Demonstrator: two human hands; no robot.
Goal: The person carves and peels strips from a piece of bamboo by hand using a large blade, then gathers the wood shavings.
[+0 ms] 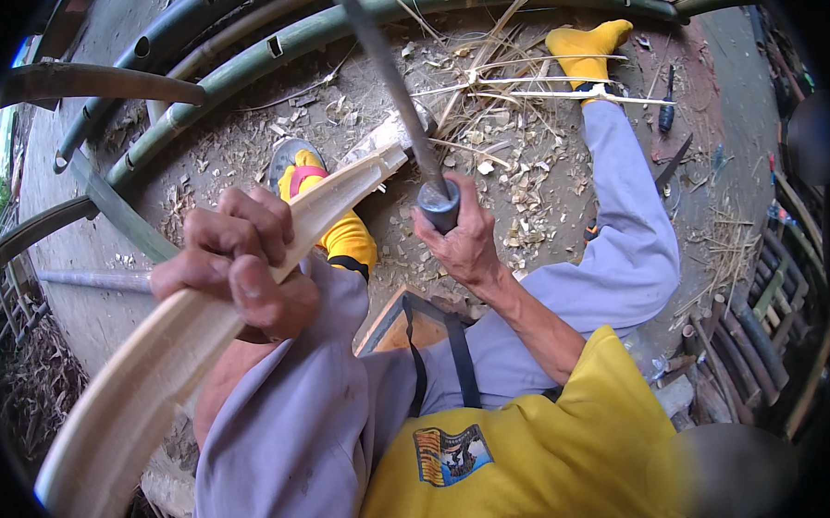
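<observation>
My left hand [239,257] is closed round a long pale split bamboo piece [151,363] with a hollowed, channel-like inner face. The piece slants from the lower left up to its narrower end, close to a light wooden block [386,135] on the ground. Whether they touch, I cannot tell. In my right hand [467,243] is the round dark handle of a large knife [383,66]. Its blade points upward past the bamboo's far end and looks blurred, with its tip beyond the picture's upper edge.
Green bamboo poles [331,42] run across the far side. Shavings [533,198] and thin strips [491,80] litter the ground between my yellow-socked feet. At the right lie a dark-handled tool [668,104], another blade [675,161] and stacked bamboo lengths [739,356].
</observation>
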